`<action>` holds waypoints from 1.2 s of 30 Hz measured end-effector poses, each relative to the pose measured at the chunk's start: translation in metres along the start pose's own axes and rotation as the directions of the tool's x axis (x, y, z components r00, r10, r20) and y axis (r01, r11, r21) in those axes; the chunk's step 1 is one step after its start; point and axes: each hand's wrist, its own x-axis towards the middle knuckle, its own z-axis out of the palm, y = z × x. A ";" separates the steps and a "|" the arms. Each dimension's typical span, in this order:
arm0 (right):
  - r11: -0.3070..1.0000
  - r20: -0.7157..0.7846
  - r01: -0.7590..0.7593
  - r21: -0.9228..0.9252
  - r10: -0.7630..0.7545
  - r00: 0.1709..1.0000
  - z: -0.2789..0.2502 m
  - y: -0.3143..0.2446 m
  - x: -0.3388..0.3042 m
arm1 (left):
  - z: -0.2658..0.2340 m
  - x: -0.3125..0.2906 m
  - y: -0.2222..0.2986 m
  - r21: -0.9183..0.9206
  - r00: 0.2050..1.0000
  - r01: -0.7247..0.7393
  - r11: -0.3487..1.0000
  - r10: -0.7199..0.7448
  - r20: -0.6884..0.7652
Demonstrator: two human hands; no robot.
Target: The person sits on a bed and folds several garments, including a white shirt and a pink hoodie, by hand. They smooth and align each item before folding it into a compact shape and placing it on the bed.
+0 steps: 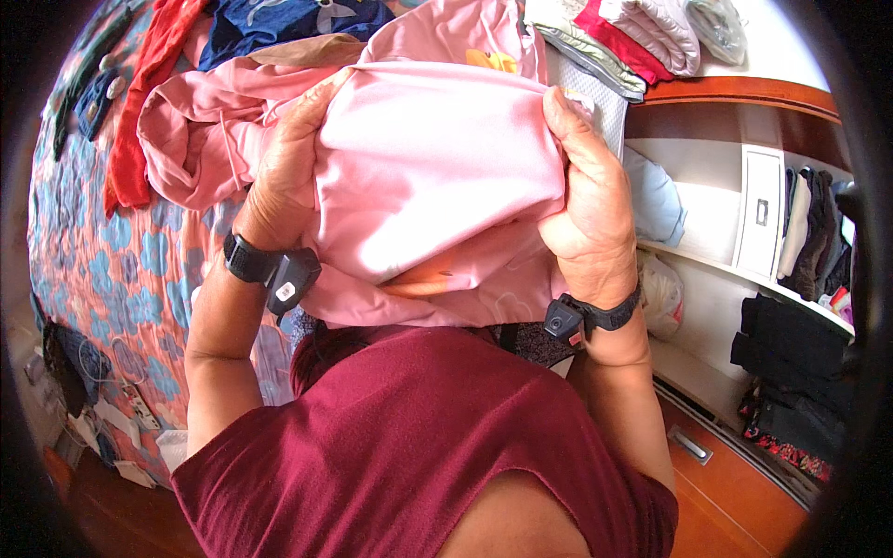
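Note:
A pink hoodie (pixel 428 167) is stretched between my two hands above the bed's edge. My left hand (pixel 284 172) grips its left side, thumb on top and the other fingers hidden by the cloth. My right hand (pixel 591 191) grips the opposite side, thumb along the edge, with its fingers mostly behind the fabric. To the left of my left hand, a hood-like part with a thin drawstring hangs over the bedspread. A yellow-orange print shows in the lower folds and at the top. Each of my wrists wears a black strap with a small device.
A flowered quilt (pixel 139 270) covers the bed on the left. Red cloth (pixel 149 112) and blue clothing (pixel 279 28) lie at the back. Folded textiles (pixel 642 37) are stacked at the far right, above an open wardrobe (pixel 707 214) with hanging and folded clothes.

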 end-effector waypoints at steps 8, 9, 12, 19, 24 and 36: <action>0.898 0.512 0.148 -0.414 0.095 0.854 -0.014 -0.014 -0.029 | -0.026 -0.009 0.032 0.403 0.817 -0.451 0.796 0.187 0.545; 0.760 0.609 0.347 -0.549 0.079 0.789 -0.014 -0.007 -0.035 | -0.035 -0.012 0.038 0.332 0.749 -0.341 0.879 0.040 0.661; 0.750 0.875 0.535 -0.389 0.119 0.470 -0.023 0.022 -0.042 | -0.062 -0.018 0.045 0.762 0.737 -0.486 0.428 -0.268 0.621; 0.481 0.183 0.376 -0.792 -0.401 0.898 -0.119 0.045 -0.026 | -0.085 -0.009 0.017 0.952 0.941 -0.281 0.122 0.229 0.249; 0.167 -0.072 0.012 -0.986 -0.488 0.870 -0.180 0.098 -0.027 | -0.078 0.011 0.016 0.879 0.804 -0.475 -0.039 0.385 0.452; 0.575 -0.330 -0.170 -0.800 -0.185 0.926 -0.232 0.149 -0.024 | -0.041 0.064 0.003 0.958 0.910 -0.286 -0.025 0.307 0.280</action>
